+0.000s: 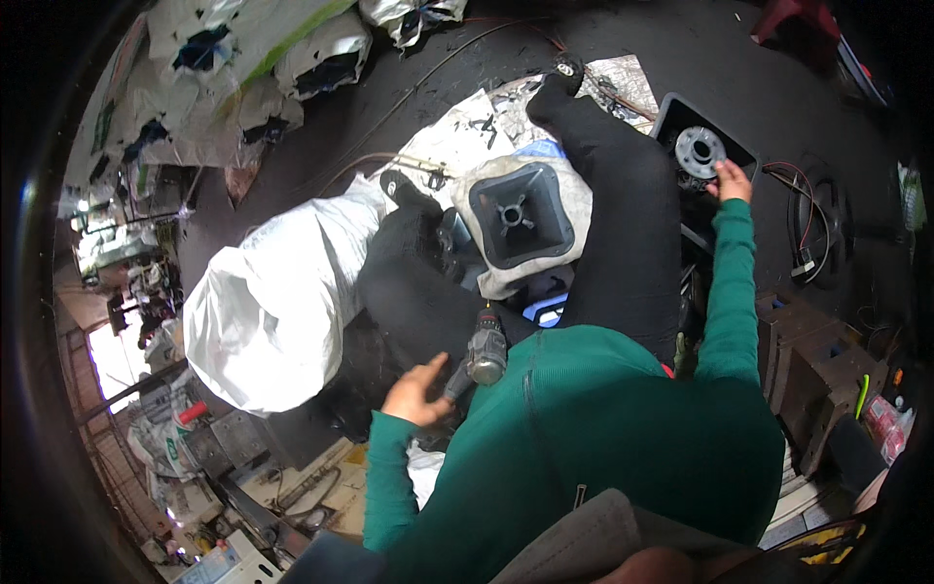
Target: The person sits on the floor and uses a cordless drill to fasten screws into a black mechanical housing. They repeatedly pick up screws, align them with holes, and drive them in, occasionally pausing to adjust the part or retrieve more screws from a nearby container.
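Note:
At the right, my right hand (pixel 732 182) pinches the rim of a grey round disc (pixel 700 152) with a centre hole and several small holes around it. The disc is above a dark rectangular bin (pixel 671 109), whose contents are partly hidden. My left hand (pixel 416 391) has its fingers apart beside the handle of a grey power drill (pixel 485 352); a firm grip does not show. The drill rests against my lap, bit pointing away from me. Between my legs, a black square hollow part (pixel 553 231) with a spoked hub inside sits on a whitish cloth bundle (pixel 574 165).
A large white sack (pixel 277 302) stands open at the left. Several filled sacks (pixel 321 66) are piled far left. A pale sheet (pixel 452 136) with scraps lies ahead, crossed by cables. A black ring-shaped part with wires (pixel 806 229) and a brown metal block (pixel 812 350) are at right.

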Demonstrator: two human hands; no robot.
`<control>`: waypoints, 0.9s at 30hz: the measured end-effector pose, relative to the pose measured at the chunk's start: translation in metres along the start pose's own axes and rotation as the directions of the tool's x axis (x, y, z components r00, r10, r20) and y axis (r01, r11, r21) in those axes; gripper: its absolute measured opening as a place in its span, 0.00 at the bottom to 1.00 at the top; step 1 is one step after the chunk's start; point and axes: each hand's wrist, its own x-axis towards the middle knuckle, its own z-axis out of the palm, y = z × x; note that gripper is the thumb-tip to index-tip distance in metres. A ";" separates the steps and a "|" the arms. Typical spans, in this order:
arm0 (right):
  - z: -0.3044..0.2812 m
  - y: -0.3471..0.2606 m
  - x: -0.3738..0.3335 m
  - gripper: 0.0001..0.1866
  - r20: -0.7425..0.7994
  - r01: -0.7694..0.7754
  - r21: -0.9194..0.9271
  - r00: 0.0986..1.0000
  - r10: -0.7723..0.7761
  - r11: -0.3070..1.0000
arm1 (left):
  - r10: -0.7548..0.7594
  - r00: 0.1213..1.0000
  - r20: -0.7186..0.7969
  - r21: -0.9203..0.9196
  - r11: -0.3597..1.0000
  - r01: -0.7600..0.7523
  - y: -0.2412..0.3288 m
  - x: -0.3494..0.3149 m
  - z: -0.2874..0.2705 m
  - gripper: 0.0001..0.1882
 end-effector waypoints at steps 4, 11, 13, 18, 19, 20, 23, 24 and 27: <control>0.029 -0.077 -0.118 0.21 0.541 0.348 0.239 0.728 -0.422 0.907 | 0.109 0.912 -0.396 0.186 0.982 -0.037 -0.001 0.007 0.071 0.44; 0.194 -0.003 -0.222 0.18 0.825 0.251 -0.158 0.565 -0.012 0.955 | 0.074 0.840 -0.537 0.156 0.988 0.012 -0.009 0.028 0.086 0.48; 0.207 0.018 -0.213 0.17 0.834 0.367 -0.135 0.543 -0.094 0.920 | 0.083 0.830 -0.551 0.151 0.989 0.001 -0.012 0.024 0.088 0.48; 0.215 0.018 -0.208 0.22 0.820 0.666 -0.241 0.529 -0.219 0.706 | 0.109 0.807 -0.580 0.148 0.989 -0.028 -0.022 0.025 0.096 0.47; 0.212 0.011 -0.212 0.23 0.834 0.701 -0.239 0.503 -0.228 0.672 | 0.109 0.812 -0.573 0.140 0.990 -0.034 -0.024 0.026 0.097 0.46; 0.205 0.001 -0.213 0.25 0.823 0.713 -0.292 0.527 -0.213 0.637 | 0.116 0.804 -0.583 0.151 0.988 -0.033 -0.024 0.028 0.097 0.45; 0.152 -0.030 -0.208 0.23 0.638 0.919 0.028 0.287 -0.714 0.393 | 0.167 0.780 -0.603 0.183 0.981 -0.069 -0.023 0.032 0.100 0.42; 0.121 -0.042 -0.195 0.21 0.604 0.906 0.153 0.231 -0.763 0.396 | 0.182 0.769 -0.613 0.183 0.979 -0.085 -0.024 0.033 0.101 0.38; -0.012 -0.051 -0.151 0.15 0.489 0.659 -0.002 0.656 -0.575 0.752 | 0.228 0.728 -0.646 0.227 0.969 -0.102 -0.027 0.035 0.108 0.32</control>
